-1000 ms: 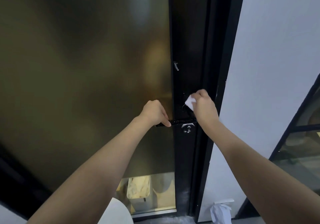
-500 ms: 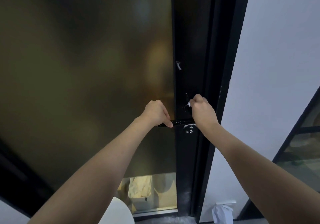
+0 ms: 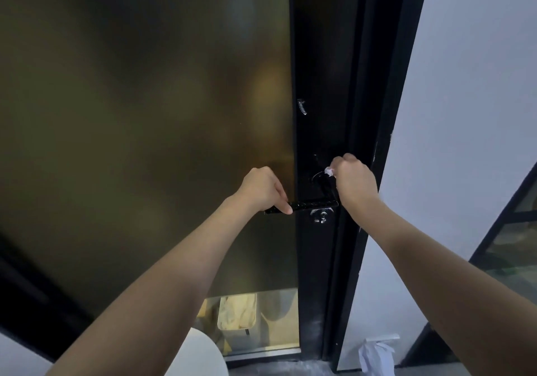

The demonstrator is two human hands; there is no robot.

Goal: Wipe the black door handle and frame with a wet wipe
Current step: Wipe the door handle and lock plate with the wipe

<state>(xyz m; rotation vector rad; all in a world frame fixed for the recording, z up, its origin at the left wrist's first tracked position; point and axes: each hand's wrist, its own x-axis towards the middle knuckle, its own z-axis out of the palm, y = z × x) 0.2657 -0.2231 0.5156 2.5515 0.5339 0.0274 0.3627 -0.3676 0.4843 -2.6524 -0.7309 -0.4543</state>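
Observation:
A black lever door handle [image 3: 312, 204] juts left from the black door frame [image 3: 316, 85], with a silver lock cylinder [image 3: 319, 216] just under it. My left hand [image 3: 263, 188] grips the free end of the handle, fingers curled round it. My right hand [image 3: 353, 182] is bunched round a white wet wipe [image 3: 329, 171] and presses it on the frame just above the handle's base. Only a small corner of the wipe shows past my fingers.
Frosted amber glass [image 3: 145, 128] fills the door to the left. A white wall [image 3: 465, 114] stands to the right. A white spray bottle [image 3: 376, 352] sits on the floor at the wall's foot. Behind the clear bottom glass strip is a pale bin [image 3: 236, 317].
My right hand has closed round the wipe, so much less of it shows, and has stayed beside the handle's base. The left hand kept its hold on the handle.

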